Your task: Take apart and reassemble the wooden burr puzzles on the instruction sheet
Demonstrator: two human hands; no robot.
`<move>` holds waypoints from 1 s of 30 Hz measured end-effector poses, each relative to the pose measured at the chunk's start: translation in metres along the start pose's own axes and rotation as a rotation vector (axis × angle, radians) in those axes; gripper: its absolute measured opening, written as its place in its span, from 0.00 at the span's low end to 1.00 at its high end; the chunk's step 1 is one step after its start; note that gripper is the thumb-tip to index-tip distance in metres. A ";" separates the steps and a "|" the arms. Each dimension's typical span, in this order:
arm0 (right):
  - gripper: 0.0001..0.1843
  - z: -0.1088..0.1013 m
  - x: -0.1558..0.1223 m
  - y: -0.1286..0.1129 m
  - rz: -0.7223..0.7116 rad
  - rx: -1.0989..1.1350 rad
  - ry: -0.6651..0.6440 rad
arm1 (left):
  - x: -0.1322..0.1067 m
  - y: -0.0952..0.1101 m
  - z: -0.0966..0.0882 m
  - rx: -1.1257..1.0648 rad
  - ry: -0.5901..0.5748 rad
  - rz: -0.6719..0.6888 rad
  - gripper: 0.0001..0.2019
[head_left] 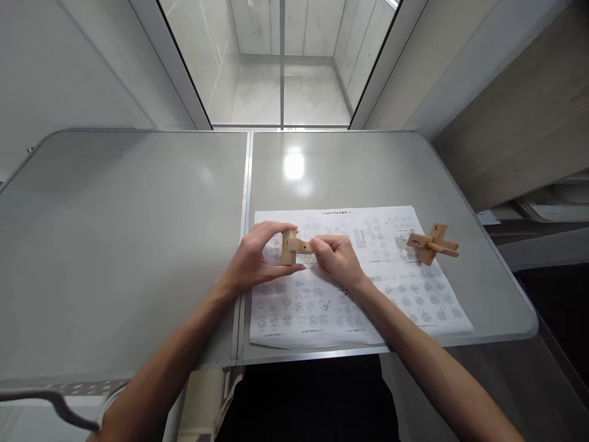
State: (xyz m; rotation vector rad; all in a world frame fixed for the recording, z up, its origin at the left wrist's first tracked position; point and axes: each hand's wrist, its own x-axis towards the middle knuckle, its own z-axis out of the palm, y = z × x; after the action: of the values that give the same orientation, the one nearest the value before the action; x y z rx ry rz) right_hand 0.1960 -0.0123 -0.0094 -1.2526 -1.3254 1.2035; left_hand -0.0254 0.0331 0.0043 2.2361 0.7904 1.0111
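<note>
A: What is the left hand [253,255] holding?

B: Its fingers are gripping a wooden puzzle block [288,253] by both ends, one finger on the far end and the thumb along the near end. I think it is holding on that way to stop the block from wobbling.

A: And what is the right hand [339,259] doing?

B: Its thumb and finger are pinching the tip of a small wooden puzzle stick [304,247] that is meeting the block's right side. Maybe it is pinching just the tip so the rest is showing.

A: Where is all this happening?

B: The block and stick are sitting between the hands, over the printed puzzle sheet [386,261]. It is lying flat on the bench [184,190], maybe for easy looking. A crossed wooden puzzle [431,245] is lying across the sheet's right edge, likely out of the way.

A: How are the arms going?

B: Both forearms [414,337] are slanting in toward each other, and the left hand is curving like a C.
</note>
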 end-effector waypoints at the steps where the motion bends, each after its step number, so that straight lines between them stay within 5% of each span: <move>1: 0.29 -0.001 0.000 0.000 0.028 0.036 0.009 | 0.000 0.000 0.000 0.010 0.003 -0.015 0.32; 10: 0.28 -0.003 0.004 -0.003 0.138 0.352 0.071 | 0.001 -0.002 -0.001 -0.012 0.087 -0.140 0.32; 15: 0.27 -0.005 0.004 -0.003 0.136 0.423 0.081 | -0.002 -0.014 0.005 0.247 0.258 -0.239 0.31; 21: 0.27 -0.004 0.004 -0.004 0.135 0.427 0.067 | -0.008 -0.024 0.010 0.513 0.180 -0.251 0.31; 30: 0.28 -0.002 0.002 -0.008 0.144 0.387 0.066 | -0.009 -0.023 0.012 0.588 0.143 -0.333 0.33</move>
State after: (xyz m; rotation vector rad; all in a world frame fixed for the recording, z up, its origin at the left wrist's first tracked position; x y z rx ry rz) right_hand 0.1973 -0.0097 -0.0015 -1.1068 -0.9099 1.4269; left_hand -0.0274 0.0390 -0.0220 2.3870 1.6352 0.8544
